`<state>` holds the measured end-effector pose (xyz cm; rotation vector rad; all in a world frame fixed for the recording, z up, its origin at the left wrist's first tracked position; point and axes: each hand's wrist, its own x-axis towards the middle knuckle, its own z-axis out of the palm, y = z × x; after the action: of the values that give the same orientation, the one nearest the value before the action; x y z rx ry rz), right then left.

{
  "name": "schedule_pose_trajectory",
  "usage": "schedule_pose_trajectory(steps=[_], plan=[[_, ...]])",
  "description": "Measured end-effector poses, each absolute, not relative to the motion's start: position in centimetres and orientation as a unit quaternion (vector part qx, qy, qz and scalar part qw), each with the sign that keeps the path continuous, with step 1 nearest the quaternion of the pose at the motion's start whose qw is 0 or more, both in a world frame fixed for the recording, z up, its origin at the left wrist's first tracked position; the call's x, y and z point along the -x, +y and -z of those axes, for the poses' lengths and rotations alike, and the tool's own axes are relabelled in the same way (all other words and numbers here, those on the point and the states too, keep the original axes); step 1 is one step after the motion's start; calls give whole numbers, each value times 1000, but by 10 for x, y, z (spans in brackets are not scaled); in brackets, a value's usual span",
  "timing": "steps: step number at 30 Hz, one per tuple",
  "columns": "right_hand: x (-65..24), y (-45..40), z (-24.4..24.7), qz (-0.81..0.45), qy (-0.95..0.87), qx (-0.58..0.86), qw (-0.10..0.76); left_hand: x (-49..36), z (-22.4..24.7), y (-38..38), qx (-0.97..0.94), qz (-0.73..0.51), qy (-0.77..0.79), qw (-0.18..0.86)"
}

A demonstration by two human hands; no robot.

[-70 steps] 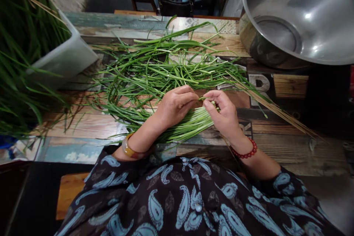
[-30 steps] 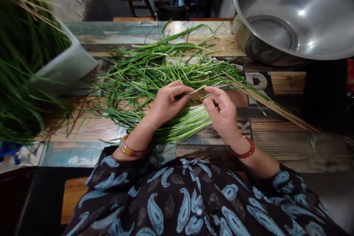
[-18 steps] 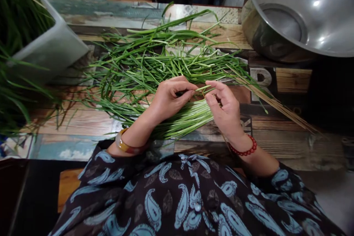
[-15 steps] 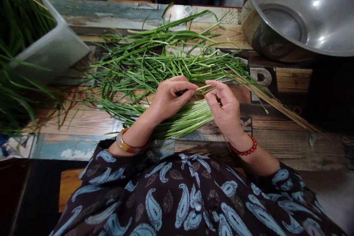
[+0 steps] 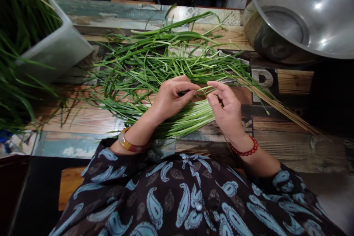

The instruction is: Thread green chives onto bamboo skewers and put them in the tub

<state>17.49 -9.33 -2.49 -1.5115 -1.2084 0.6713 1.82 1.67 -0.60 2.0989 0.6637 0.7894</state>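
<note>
Drawn slightly closer together, left hand (image 5: 174, 97) pinches one stalk (image 5: 204, 89), right hand (image 5: 227, 110) grips one bundle (image 5: 190, 117)

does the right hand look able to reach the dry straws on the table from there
Probably yes: the straws lie close beside the right hand, with nothing seen standing between them.

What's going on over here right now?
The person's left hand pinches a thin green stalk. The right hand has its fingers close to the stalk's visible end; whether they grip it is unclear. Below the hands lies a lined-up bunch of stalks, with a loose pile of greens beyond it on the table. A white bin of long greens is at left, a steel bowl at far right.
</note>
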Motion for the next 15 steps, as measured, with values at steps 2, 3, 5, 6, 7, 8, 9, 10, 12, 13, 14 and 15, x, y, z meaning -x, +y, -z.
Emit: schedule_pose_trajectory(steps=[2, 3, 5, 6, 7, 8, 9, 10, 12, 13, 14, 15], plan=[[-175, -93, 24, -281, -503, 633, 517, -18, 6, 17, -828, -306, 262, 391], [-175, -93, 24, -280, -503, 635, 515, -18, 5, 16, -828, -305, 263, 390], [-175, -93, 24, -279, -503, 636, 515, -18, 5, 16, -830, -304, 263, 388], [-175, -93, 24, -279, -503, 635, 515, -18, 4, 16, -831, -303, 262, 386], [-175, -93, 24, -278, -504, 635, 515, -18, 4, 16, -832, -302, 262, 385], [-175, -92, 24, -278, -504, 636, 514, -18, 4, 15, -834, -300, 261, 383], [-175, -92, 24, -278, -504, 637, 513, -18, 4, 15, -836, -298, 260, 380], [-175, -92, 25, -278, -503, 638, 512, -18, 4, 15, -839, -298, 259, 375], [-175, -92, 25, -280, -502, 638, 512, -18, 6, 14, -848, -302, 253, 353], [-175, -92, 25, -282, -500, 638, 513, -18, 7, 14, -854, -307, 248, 338], [-175, -92, 25, -285, -499, 636, 515, -19, 8, 14, -861, -312, 242, 321], [-175, -91, 25, -287, -497, 635, 517, -19, 9, 14, -867, -316, 236, 304]])
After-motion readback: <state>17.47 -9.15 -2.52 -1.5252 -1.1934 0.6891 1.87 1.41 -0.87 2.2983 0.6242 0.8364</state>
